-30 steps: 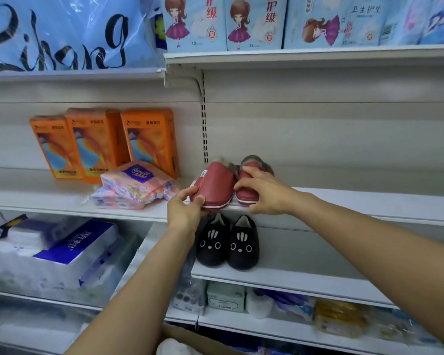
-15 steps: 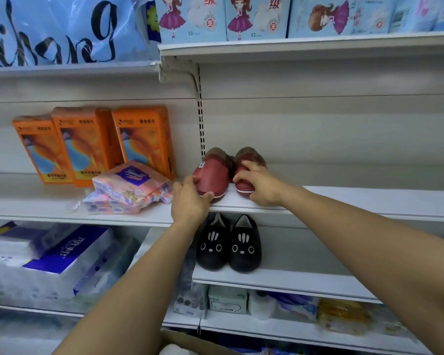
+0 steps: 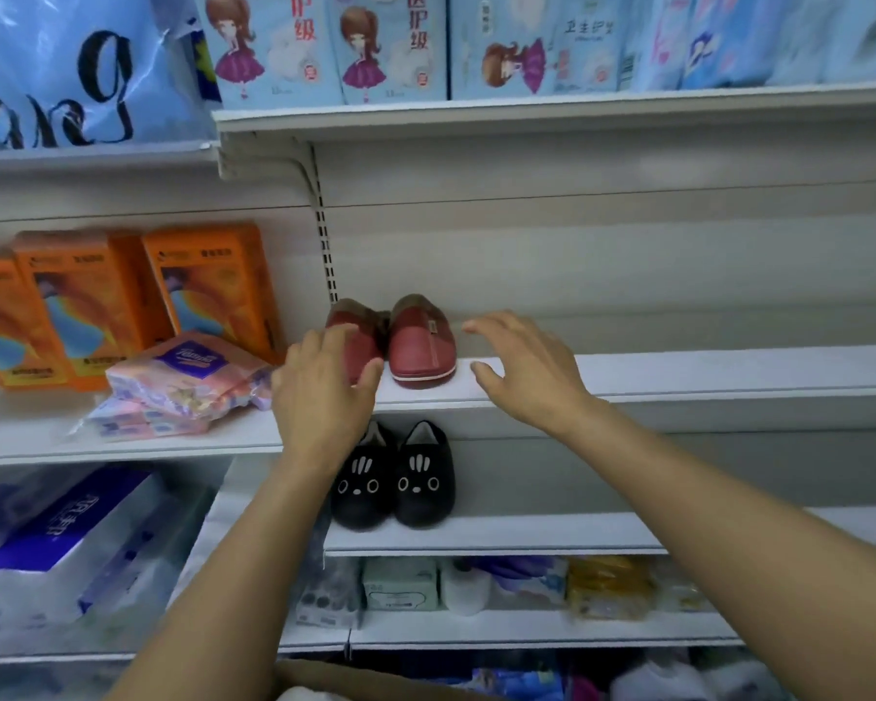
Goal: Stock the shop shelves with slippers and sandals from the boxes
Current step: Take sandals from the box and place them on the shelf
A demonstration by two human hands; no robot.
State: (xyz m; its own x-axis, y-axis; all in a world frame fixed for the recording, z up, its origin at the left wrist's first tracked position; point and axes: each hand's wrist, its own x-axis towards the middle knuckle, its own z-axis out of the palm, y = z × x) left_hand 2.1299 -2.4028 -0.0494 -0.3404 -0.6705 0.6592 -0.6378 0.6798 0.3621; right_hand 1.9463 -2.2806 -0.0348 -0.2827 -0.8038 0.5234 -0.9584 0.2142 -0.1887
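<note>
Red slippers [image 3: 421, 346]: smooth, rounded, fuzzy-collared, on white shelf [image 3: 678, 369].
Left hand [image 3: 319, 397]: fingers spread, covering left slipper's toe; contact unclear.
Right hand [image 3: 527, 369]: fingers apart, holding nothing.

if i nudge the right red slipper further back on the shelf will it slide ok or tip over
The right red slipper probably slides rather than tips: it sits flat on its sole, low and wide. Its smooth, leather-like upper looks padded, so it likely dents a little under a push. It seems light, and may twist against the left red slipper it touches.
</note>
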